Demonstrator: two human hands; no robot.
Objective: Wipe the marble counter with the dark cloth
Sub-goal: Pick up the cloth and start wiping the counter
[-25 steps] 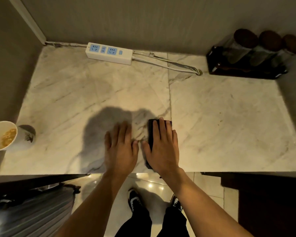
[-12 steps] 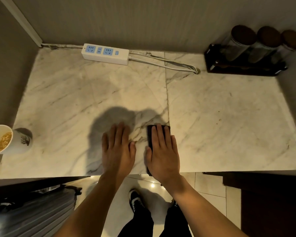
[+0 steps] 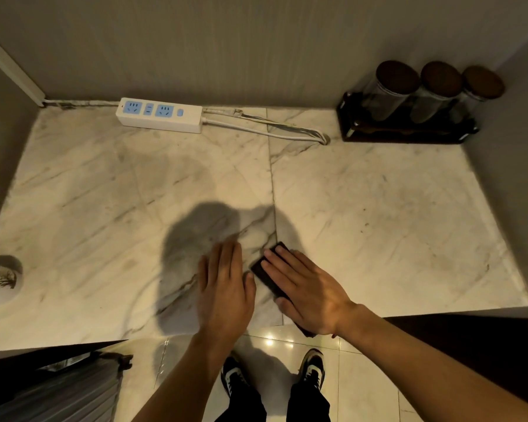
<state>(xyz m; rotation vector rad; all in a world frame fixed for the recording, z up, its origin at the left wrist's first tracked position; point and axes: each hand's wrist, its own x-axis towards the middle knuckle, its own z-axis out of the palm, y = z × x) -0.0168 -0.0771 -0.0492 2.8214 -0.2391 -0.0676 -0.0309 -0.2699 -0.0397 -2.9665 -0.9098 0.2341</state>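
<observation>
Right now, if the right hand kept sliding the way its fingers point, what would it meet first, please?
The right hand on the dark cloth points up-left; bare marble counter lies ahead, then probably the power strip.

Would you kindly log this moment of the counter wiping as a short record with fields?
surface: marble counter, two slabs with a seam down the middle
tool: dark cloth, folded, angled, at the front edge by the seam
right hand: flat on the cloth, pressing it down
left hand: flat on bare marble, beside the cloth
back edge: white power strip with cable
back right corner: three jars in a dark rack
left edge: white cup, partly out of frame
stage: wiping under way
</observation>
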